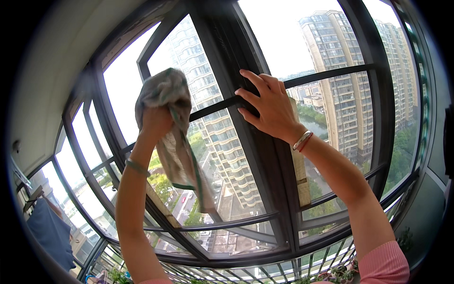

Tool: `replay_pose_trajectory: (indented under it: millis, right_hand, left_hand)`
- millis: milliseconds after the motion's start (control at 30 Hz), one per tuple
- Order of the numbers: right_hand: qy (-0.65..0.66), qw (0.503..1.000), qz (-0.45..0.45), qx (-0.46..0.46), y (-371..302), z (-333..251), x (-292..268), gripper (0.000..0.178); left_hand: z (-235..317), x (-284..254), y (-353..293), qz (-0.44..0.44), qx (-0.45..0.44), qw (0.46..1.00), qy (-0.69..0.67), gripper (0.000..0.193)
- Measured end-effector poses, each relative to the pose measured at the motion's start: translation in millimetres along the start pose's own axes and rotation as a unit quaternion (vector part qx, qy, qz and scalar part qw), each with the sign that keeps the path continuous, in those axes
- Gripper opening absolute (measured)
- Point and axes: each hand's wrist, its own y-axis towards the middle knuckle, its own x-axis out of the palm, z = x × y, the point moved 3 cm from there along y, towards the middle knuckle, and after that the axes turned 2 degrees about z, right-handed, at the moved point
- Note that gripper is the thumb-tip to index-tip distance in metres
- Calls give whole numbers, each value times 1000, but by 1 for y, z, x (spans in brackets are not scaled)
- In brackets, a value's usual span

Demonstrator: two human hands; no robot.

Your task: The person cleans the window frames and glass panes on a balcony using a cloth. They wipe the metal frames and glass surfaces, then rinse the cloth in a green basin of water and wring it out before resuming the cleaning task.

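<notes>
My left hand [157,122] is raised and closed on a greyish cleaning cloth [178,158] with a green edge. The bunched upper part of the cloth hides most of the fingers. Its loose end hangs down in front of the glass pane [231,151], slightly blurred. To the right, my right hand [273,108] rests on the dark window frame [227,52] with fingers spread, holding nothing. A silver bangle [302,139] and a red string circle that wrist; a greenish band [137,167] is on the left one.
Another window sash [163,40] stands tilted outward at the upper left. Below the panes runs a metal railing [302,266], with potted plants [341,273] along it. A blue cloth [49,232] hangs at the far left. Tall buildings [336,80] show outside.
</notes>
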Motion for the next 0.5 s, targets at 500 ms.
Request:
replay_pose_trajectory:
  millis: [500]
  right_hand:
    - [-2,1000,22,1,2,-4,-1,29]
  left_hand:
    - [-215,59,108,-102,-121,966,203,24]
